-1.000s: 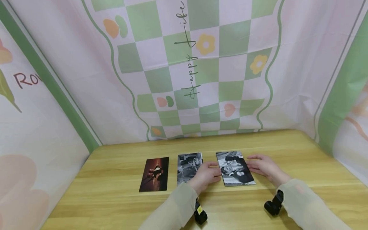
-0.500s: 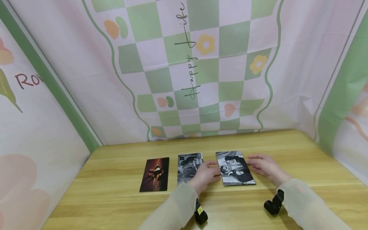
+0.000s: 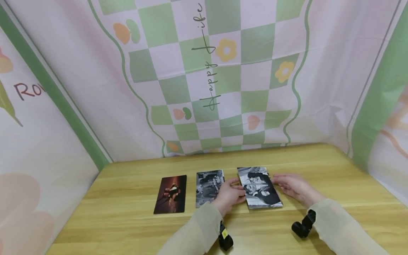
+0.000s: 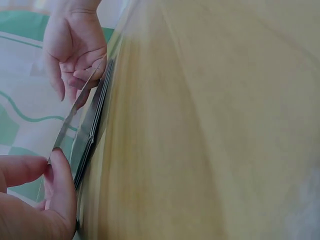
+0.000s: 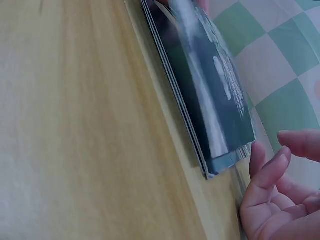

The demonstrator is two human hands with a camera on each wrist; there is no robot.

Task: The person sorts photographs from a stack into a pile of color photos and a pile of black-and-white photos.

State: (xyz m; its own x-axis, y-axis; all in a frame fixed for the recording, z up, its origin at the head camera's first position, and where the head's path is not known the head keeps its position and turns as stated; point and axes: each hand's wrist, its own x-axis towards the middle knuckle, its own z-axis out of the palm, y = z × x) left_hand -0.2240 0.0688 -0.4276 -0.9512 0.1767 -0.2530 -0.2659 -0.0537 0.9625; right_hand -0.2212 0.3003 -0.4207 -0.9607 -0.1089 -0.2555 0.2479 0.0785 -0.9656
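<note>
A small stack of black-and-white photos lies on the wooden table, between my two hands. My left hand is at the stack's left edge, and the left wrist view shows its thumb and finger pinching the top photo and lifting that edge off the stack. My right hand sits at the right edge. Its fingers are loosely bent beside the stack's corner. In the left wrist view, the right hand touches the top photo's far edge.
Two single photos lie left of the stack, a black-and-white photo and a dark reddish photo. Patterned cloth walls close in the table at the back and on both sides. A black wrist camera hangs under each sleeve.
Both hands stay at the stack's edges, barely shifted. The view has tilted slightly, and the stack sits a little further left in the frame.
</note>
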